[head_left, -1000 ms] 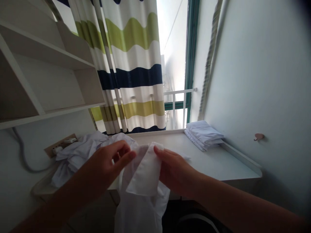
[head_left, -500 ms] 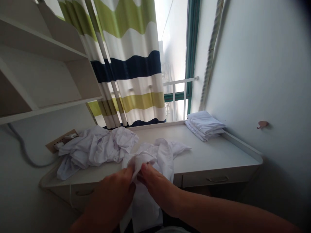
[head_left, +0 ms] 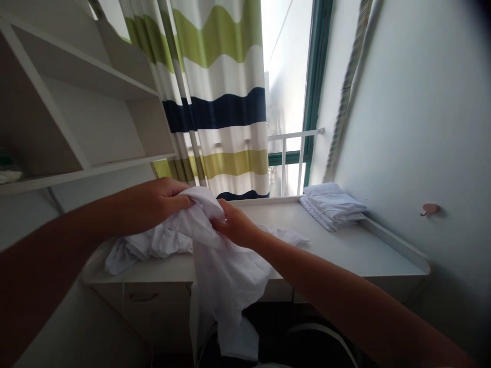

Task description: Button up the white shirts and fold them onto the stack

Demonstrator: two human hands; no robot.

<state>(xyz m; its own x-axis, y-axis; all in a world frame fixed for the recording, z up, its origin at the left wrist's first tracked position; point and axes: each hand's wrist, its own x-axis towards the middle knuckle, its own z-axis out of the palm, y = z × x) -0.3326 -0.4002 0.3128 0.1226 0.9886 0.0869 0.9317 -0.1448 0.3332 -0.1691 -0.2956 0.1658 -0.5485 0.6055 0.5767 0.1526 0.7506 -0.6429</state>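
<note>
A white garment [head_left: 228, 278] is bunched at its top between my two hands and hangs down over the desk's front edge. My left hand [head_left: 164, 200] grips the bunched cloth from the left, thumb on top. From the right, my right hand [head_left: 238, 222] pinches the same garment close to the left one. Part of the white cloth [head_left: 289, 236] still lies on the desk [head_left: 368, 255] behind my right wrist. A crumpled heap of white clothes [head_left: 153, 245] sits under my left forearm and is partly hidden by it.
A folded stack of white cloth [head_left: 332, 204] rests at the desk's back right corner. Shelves [head_left: 103, 122] hang above on the left. Behind the desk are a striped curtain [head_left: 226, 110] and a white window rail [head_left: 295, 135]. A pink hook [head_left: 430, 208] is on the right wall.
Both hands have moved up and forward, lifting the bunched garment off the desk. My left forearm now covers part of the crumpled heap. The view has shifted slightly left.
</note>
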